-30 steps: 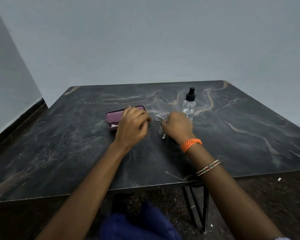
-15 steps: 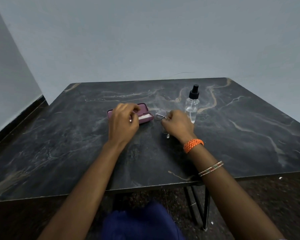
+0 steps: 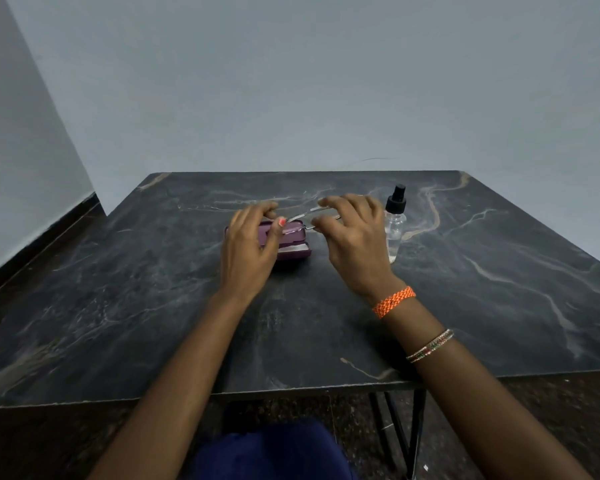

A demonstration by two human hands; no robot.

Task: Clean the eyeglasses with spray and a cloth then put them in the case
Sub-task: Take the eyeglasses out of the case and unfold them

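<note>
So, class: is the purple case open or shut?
Open: the case shows a pale lining inside, its lid raised behind the left hand.

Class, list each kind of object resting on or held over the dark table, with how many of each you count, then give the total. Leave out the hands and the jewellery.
Eyeglasses: 1, held by the left hand and right hand
Purple case: 1, open
Spray bottle: 1, upright
Total: 3
No cleaning cloth can be clearly made out on the table.
</note>
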